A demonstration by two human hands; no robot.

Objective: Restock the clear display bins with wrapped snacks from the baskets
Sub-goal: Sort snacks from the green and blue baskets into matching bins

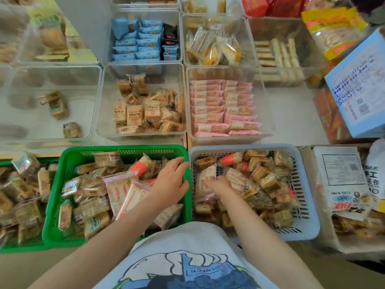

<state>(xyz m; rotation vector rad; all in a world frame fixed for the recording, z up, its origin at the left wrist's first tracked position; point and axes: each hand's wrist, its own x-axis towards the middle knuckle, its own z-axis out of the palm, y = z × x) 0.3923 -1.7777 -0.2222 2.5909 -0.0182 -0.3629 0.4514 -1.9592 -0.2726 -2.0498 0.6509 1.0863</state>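
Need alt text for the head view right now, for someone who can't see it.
The right hand grips a wrapped snack in the blue-grey basket while the left hand rests open over the green basket. Beyond them, the clear bin of pink packets is full and the far-left bin holds only two.

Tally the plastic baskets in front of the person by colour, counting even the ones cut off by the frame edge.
Green: 2, the full green basket under the left hand and a second green one cut off at the left edge.
Blue-grey: 1, the blue-grey basket the right hand reaches into.
Total: 3
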